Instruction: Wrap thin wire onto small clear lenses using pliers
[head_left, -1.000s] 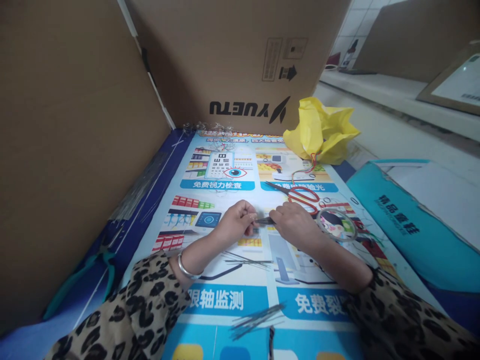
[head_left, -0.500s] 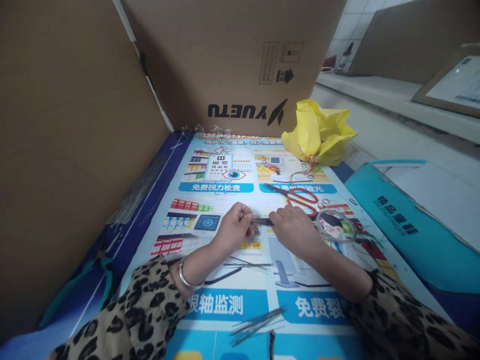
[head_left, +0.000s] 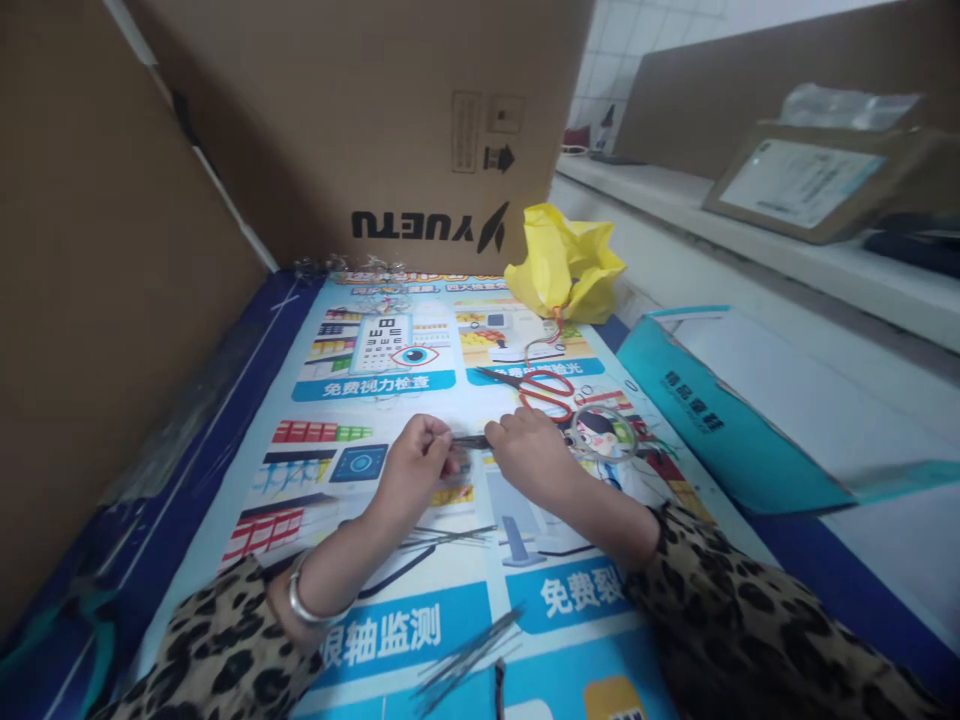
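Observation:
My right hand (head_left: 529, 452) is closed, back upward, around a dark narrow-jawed tool that looks like long-nose pliers (head_left: 471, 441). The jaws point left and reach the fingertips of my left hand (head_left: 420, 455). That hand is pinched at the jaw tips; what it holds is too small to make out. Below the hands a few thin dark wires (head_left: 454, 535) lie on the printed sheet (head_left: 457, 400). A larger bunch of wires (head_left: 472, 655) lies nearer to me. Red-handled scissors (head_left: 544, 390) rest just beyond my right hand, beside a clear round ring-shaped roll (head_left: 607, 435).
A yellow crumpled bag (head_left: 566, 265) stands at the back, before a tall cardboard box (head_left: 322, 130). Tangled fine wire (head_left: 375, 285) lies at back left. Teal-handled pliers (head_left: 97, 620) are at near left, blurred. A teal shoebox (head_left: 720, 430) flanks the right side.
The view has swung to the right, so everything sits further left in the picture. Both hands keep nearly the same pose around the tool.

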